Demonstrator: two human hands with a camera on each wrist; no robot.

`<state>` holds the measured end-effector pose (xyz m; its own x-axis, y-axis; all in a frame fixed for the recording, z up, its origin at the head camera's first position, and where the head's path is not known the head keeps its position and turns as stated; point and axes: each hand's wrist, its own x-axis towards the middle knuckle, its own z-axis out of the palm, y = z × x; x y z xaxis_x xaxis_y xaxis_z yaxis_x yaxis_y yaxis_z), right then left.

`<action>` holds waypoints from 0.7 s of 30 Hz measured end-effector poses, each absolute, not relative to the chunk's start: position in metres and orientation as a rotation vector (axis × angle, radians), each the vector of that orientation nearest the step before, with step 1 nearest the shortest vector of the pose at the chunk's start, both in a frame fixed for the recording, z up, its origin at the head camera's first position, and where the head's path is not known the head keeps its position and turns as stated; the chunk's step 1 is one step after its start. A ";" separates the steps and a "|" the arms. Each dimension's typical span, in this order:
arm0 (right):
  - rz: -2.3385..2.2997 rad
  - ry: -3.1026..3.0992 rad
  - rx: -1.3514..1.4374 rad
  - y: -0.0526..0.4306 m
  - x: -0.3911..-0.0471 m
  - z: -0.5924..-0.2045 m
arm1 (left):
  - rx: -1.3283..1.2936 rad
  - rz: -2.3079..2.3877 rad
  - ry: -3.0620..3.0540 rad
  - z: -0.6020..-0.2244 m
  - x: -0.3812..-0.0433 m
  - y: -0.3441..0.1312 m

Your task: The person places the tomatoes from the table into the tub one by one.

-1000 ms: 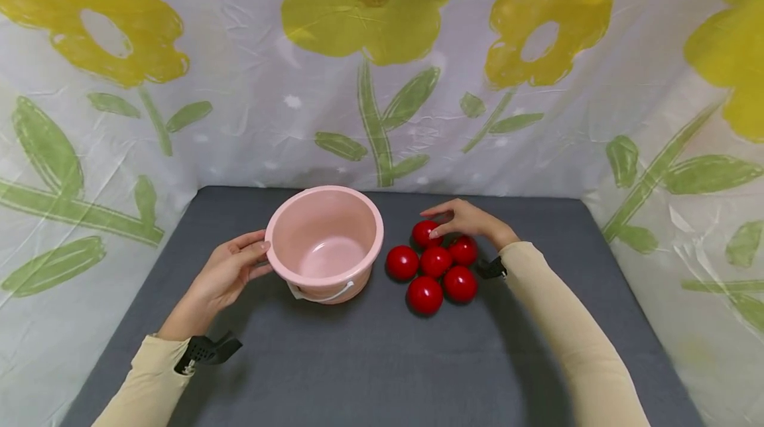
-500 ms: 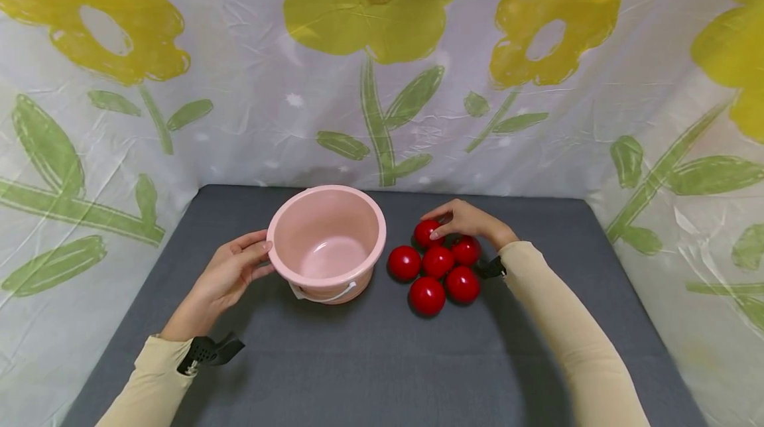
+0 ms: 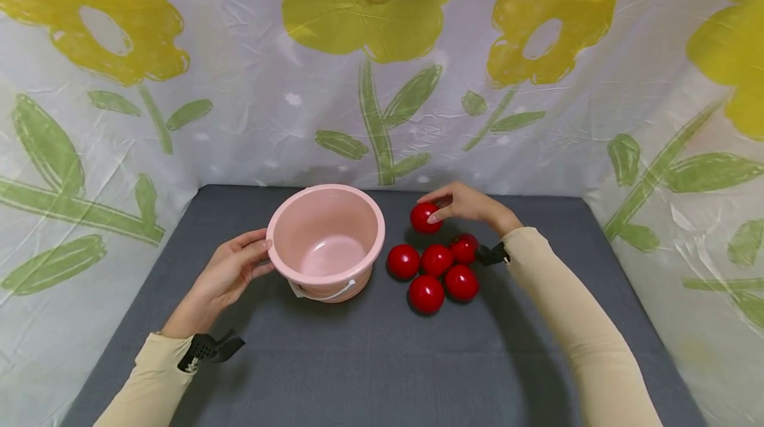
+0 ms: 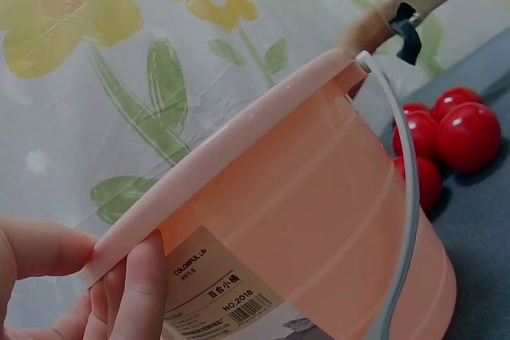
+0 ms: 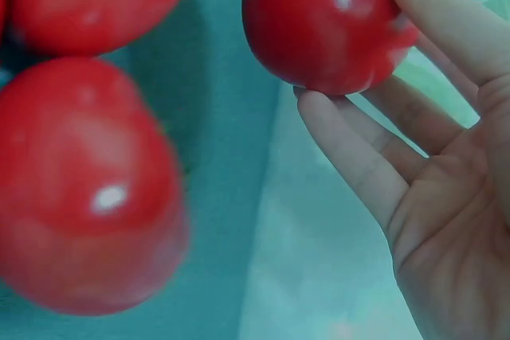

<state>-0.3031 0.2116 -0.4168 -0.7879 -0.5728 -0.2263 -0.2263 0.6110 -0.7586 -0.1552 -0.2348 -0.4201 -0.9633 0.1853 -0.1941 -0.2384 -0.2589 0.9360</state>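
Note:
A pink bucket [image 3: 325, 235] stands left of centre, its inside bare and its pale handle hanging down the front. My left hand [image 3: 229, 274] pinches the bucket's left rim; in the left wrist view the thumb and fingers [image 4: 143, 284] lie on either side of it, above a paper label [image 4: 219, 292]. My right hand [image 3: 471, 207] holds a red tomato [image 3: 425, 218] between thumb and fingers. In the right wrist view that tomato [image 5: 327, 21] is lifted off the cloth. Several other tomatoes [image 3: 437, 260] sit in a cluster just below it.
The tomato cluster lies right of the bucket, close to its wall. Dark grey cloth [image 3: 358, 367] covers the table. A flower-printed curtain [image 3: 251, 115] hangs behind and at both sides. A black strap [image 3: 205, 351] circles the left wrist.
My right hand has closed its grip on the rearmost tomato and raised it up and away from the cluster. My left hand and the bucket have stayed in place.

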 end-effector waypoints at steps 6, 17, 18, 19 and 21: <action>-1.109 2.371 -0.727 0.203 -0.305 -0.402 | -0.064 2.313 1.679 -0.423 -0.156 -0.234; -1.178 2.365 -0.827 0.171 -0.309 -0.352 | -0.036 2.316 1.619 -0.426 -0.157 -0.233; -1.168 2.375 -0.831 0.167 -0.309 -0.347 | -0.036 2.315 1.618 -0.426 -0.157 -0.234; -1.159 2.383 -0.838 0.163 -0.309 -0.342 | -0.036 2.315 1.617 -0.426 -0.157 -0.234; -1.149 2.388 -0.846 0.155 -0.309 -0.333 | -0.030 2.313 1.609 -0.426 -0.157 -0.233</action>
<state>-0.3092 0.1554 -0.3333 -0.7567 -0.6511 -0.0593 -0.3600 0.4906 -0.7935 -0.1572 -0.2333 -0.4261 -0.9479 0.2492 -0.1983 -0.2726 -0.3130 0.9098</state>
